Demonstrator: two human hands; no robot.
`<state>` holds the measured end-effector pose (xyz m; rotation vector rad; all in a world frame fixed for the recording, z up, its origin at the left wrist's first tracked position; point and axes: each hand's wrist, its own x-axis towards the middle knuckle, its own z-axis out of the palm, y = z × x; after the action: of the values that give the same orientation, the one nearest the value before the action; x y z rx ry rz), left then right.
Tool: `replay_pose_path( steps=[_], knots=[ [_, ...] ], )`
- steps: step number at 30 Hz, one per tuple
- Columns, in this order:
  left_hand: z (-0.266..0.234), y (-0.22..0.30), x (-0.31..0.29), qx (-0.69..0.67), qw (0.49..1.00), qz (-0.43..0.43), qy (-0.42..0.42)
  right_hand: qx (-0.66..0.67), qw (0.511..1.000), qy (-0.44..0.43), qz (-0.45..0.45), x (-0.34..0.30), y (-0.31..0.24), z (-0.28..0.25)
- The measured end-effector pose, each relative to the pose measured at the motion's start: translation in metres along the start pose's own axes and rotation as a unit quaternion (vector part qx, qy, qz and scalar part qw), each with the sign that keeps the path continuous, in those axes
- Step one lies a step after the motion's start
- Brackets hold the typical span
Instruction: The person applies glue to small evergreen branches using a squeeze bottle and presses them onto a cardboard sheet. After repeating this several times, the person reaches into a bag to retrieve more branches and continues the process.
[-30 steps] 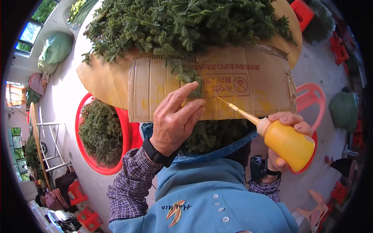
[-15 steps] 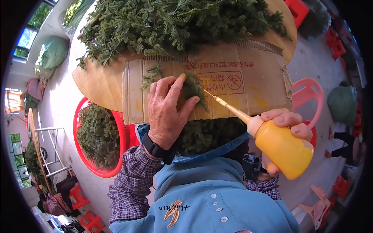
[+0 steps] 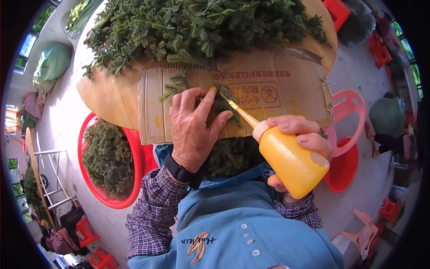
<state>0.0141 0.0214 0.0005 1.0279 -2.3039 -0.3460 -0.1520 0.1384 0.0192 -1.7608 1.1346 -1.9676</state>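
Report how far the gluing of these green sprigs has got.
Done: many sprigs already sit in the red basket and in the lap.
In hand: the left hand presses one sprig onto the cardboard sheet, while the right hand aims the yellow squeeze bottle with its nozzle at it.
Left: a large green pile covers the round table.

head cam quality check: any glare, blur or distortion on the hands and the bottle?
Head view: strong fisheye, the cardboard sheet edges bow and a black vignette rings the frame; daylight is soft, no harsh glare; left hand, right hand and yellow squeeze bottle are sharp; the pale floor at left looks overexposed.
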Motion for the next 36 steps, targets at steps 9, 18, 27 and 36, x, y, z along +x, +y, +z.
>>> replay_pose_path(
  steps=[9,18,27,36],
  knots=[
    [0.003,-0.004,-0.002,-0.007,1.0,0.011,0.013,-0.021,1.0,-0.009,0.004,-0.003,-0.005,0.0],
    [0.007,-0.007,-0.003,-0.012,0.999,0.024,0.018,-0.014,1.0,0.005,0.013,-0.012,-0.012,-0.005],
    [0.005,-0.002,-0.002,0.003,1.0,0.018,0.021,-0.008,1.0,-0.02,-0.015,-0.02,-0.015,-0.015],
    [0.009,-0.006,-0.004,0.004,0.999,0.028,0.029,0.019,1.0,0.017,0.007,-0.025,-0.027,-0.014]
  ],
)
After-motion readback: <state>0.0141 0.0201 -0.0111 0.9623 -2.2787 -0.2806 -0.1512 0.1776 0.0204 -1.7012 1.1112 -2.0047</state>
